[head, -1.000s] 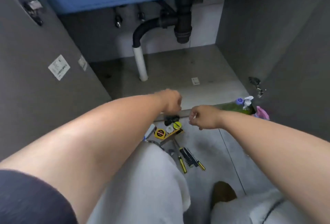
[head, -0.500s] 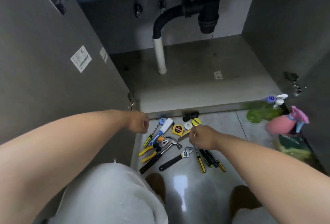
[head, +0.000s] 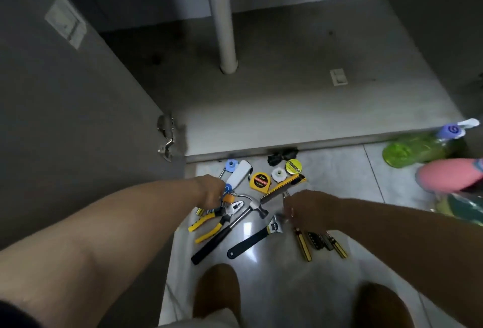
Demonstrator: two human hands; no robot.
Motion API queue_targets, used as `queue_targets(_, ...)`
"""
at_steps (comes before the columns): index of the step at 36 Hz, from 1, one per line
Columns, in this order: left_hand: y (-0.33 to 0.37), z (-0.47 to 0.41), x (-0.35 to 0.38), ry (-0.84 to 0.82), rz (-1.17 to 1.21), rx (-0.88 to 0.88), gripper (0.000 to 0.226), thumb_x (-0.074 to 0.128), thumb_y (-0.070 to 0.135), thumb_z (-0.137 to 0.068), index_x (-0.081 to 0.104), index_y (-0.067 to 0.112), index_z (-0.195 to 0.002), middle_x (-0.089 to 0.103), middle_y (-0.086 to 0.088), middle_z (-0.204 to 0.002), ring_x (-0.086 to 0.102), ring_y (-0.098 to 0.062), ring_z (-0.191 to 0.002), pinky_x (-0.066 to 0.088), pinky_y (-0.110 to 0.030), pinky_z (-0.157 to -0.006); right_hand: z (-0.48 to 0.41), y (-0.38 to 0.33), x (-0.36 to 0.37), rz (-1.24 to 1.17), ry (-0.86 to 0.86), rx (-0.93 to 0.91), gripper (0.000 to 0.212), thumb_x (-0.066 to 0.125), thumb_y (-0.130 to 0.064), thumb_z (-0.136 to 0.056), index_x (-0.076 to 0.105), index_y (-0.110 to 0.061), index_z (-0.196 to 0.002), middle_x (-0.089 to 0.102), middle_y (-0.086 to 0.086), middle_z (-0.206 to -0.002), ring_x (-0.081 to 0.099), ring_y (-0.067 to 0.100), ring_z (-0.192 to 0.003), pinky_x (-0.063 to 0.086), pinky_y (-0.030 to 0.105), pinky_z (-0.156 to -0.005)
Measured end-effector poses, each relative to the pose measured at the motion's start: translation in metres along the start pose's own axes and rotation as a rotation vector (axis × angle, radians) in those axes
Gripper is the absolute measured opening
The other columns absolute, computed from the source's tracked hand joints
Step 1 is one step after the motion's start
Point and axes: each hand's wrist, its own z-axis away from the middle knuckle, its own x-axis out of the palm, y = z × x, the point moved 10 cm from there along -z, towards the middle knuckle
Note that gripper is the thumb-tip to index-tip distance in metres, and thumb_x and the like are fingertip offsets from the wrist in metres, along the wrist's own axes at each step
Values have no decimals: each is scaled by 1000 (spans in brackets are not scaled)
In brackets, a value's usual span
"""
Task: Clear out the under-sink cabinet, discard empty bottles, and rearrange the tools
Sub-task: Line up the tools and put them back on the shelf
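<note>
Both hands (head: 212, 191) (head: 307, 210) have dropped among yellow-handled steel tools (head: 218, 238).

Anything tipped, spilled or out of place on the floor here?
Green bottle and pink bottle lie on their sides on the floor at right, not upright. No spill visible. Tools in front of the cabinet lie jumbled at mixed angles, hammer beside pliers.

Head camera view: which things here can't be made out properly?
Head view only.
- Left hand: fingers hidden behind its own back; grip unclear.
- Right hand: blurred, covers the tips of the screwdrivers.
- Pink bottle: blurred, cut by the right edge.
- Drain pipe: top cut by the upper edge.
- Door sticker: print too blurred to read.
</note>
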Motion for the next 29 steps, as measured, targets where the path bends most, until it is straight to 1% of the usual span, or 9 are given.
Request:
queue_targets(3, -10, -23, 11, 48, 101, -65, 38, 60, 25, -96, 50, 8, -129, 61, -15, -127, 61, -30, -113, 47, -34, -80, -5, 4, -10, 18, -7, -79, 30, 46, -30, -103, 63, -12, -118, 65, 6, -119, 59, 18, -104, 47, 31, -94)
queue_targets(5, -14, -37, 15, 87, 187, -96, 48, 61, 27, -96, 44, 8, -135, 58, -16, -130, 59, -31, -116, 46, -34, -81, -6, 10, -9, 45, -17, -130, 31, 42, -27, -105, 63, -10, -120, 63, 4, -122, 58, 16, -110, 43, 25, -96)
queue_targets(8, -17, -53, 22, 140, 304, -132, 50, 62, 32, -95, 43, 10, -136, 56, -14, -130, 59, -30, -115, 47, -34, -81, -9, 23, -9, 34, -23, -151, 28, 46, -22, -103, 63, -15, -123, 62, -2, -123, 55, 7, -109, 35, 5, -80)
queue_targets(10, -18, -61, 28, 165, 374, -158, 44, 61, 30, -95, 45, 11, -132, 58, -13, -126, 60, -28, -107, 43, -32, -76, -14, 29, -6, 47, -29, -184, 25, 51, -22, -101, 64, -20, -122, 61, -7, -119, 50, 0, -103, 31, -1, -73)
queue_targets(13, -20, -65, 34, 238, 458, -197, 32, 60, 24, -94, 49, 12, -121, 62, -10, -115, 56, -23, -90, 41, -31, -71, -26, 35, 5, 54, -27, -189, 23, 52, -19, -100, 65, -18, -119, 60, -6, -110, 58, 11, -110, 40, 14, -81)
queue_targets(17, -26, -67, 37, 306, 470, -212, 21, 63, 22, -91, 58, 20, -111, 67, -3, -108, 62, -22, -92, 46, -31, -71, -49, 35, 9, 78, 29, -151, 19, 52, -10, -99, 67, -7, -111, 68, 8, -112, 59, 2, -82, 44, 8, -69)
queue_targets(20, -28, -64, 33, 332, 439, -211, 20, 63, 21, -89, 60, 23, -109, 67, -2, -104, 65, -24, -92, 54, -34, -77, -62, 43, 1, 67, 98, -86, 28, 46, -19, -103, 59, -10, -126, 58, 7, -129, 57, 16, -109, 42, 21, -96)
queue_targets(24, -29, -64, 29, 379, 421, -224, 24, 64, 22, -87, 56, 22, -109, 65, -4, -101, 62, -23, -86, 54, -37, -74, -76, 64, -37, -27, 338, 45, 53, 63, -21, -90, 44, -18, -139, 37, 10, -142, 46, 28, -126, 50, 40, -96)
queue_targets(29, -25, -71, 32, 392, 409, -248, 46, 67, 22, -86, 46, 17, -126, 60, -8, -114, 60, -26, -99, 51, -38, -76, -102, 92, -45, 7, 367, 194, 83, 74, -26, -84, 26, -29, -152, 36, 14, -148, 44, 36, -131, 51, 50, -99)
